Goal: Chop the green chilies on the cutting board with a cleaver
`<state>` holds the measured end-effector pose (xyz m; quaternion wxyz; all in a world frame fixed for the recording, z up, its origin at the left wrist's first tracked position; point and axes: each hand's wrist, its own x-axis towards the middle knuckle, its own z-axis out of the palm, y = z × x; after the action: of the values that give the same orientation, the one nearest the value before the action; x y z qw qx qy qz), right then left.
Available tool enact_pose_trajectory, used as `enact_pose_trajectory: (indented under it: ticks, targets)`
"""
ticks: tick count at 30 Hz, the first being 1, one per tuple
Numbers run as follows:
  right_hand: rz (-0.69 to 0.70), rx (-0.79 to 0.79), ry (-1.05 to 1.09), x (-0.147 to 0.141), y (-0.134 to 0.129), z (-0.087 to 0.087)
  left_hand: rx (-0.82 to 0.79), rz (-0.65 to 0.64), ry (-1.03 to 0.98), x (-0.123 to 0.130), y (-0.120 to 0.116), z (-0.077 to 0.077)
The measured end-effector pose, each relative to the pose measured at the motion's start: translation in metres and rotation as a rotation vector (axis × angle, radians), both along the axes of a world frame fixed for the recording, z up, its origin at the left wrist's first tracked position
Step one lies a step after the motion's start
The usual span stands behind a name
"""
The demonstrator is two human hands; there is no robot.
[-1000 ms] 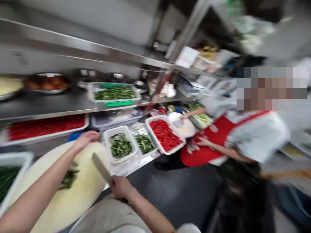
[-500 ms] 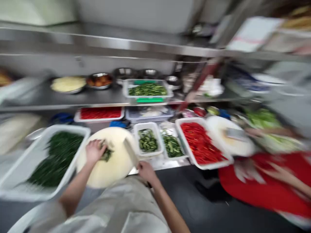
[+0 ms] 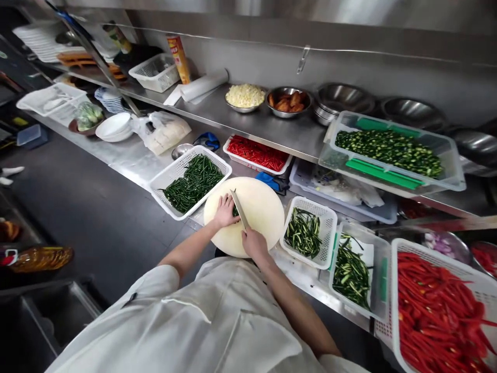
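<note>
A round pale cutting board (image 3: 267, 215) lies in front of me on the counter. My left hand (image 3: 226, 211) is on its left side, fingers pressed down over green chili peppers (image 3: 235, 210), which are mostly hidden beneath them. My right hand (image 3: 254, 242) is closed round the handle of a kitchen knife (image 3: 239, 208). The blade stands right beside my left fingers, over the peppers. Left of the board, a white basket (image 3: 158, 190) holds whole green chilies. To the right, a white basket (image 3: 329, 243) contains split green chilies.
Farther right are a clear tub (image 3: 379, 269) of cut green chilies and a basket (image 3: 395, 295) of red chilies. On the shelf (image 3: 303, 139) above stand steel bowls and a clear bin (image 3: 452, 166) of chopped green pieces. An oil bottle (image 3: 42, 258) lies at lower left.
The view has swung left, and the co-worker at the right is out of sight. My knife has moved from the board's right edge to beside my left hand.
</note>
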<state>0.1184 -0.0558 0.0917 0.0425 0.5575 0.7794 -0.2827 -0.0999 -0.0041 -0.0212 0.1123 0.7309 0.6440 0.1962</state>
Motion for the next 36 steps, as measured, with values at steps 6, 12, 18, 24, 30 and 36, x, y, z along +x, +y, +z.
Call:
enact_pose_trajectory:
  ticks: [6, 12, 18, 24, 30, 36]
  targets:
    - [-0.022, -0.134, 0.194, 0.038, -0.033, 0.005, -0.010, -0.216, 0.000, -0.062, -0.006, 0.026]
    - [-0.204, -0.177, 0.200, 0.118, -0.082, -0.008, 0.033, -0.275, 0.002, -0.060, 0.001, 0.040]
    - [-0.338, -0.266, 0.222, 0.144, -0.112, -0.021, -0.059, -0.400, 0.078, -0.028, 0.005, 0.051]
    - [-0.305, -0.199, 0.109, 0.132, -0.107, -0.009, -0.137, -0.560, -0.031, 0.034, -0.030, 0.034]
    - [-0.267, -0.204, -0.028, 0.127, -0.100, 0.004, -0.056, -0.642, -0.222, 0.065, -0.061, 0.014]
    - [-0.240, -0.257, -0.062, 0.126, -0.106, 0.015, -0.011, -0.648, -0.213, 0.074, -0.051, 0.009]
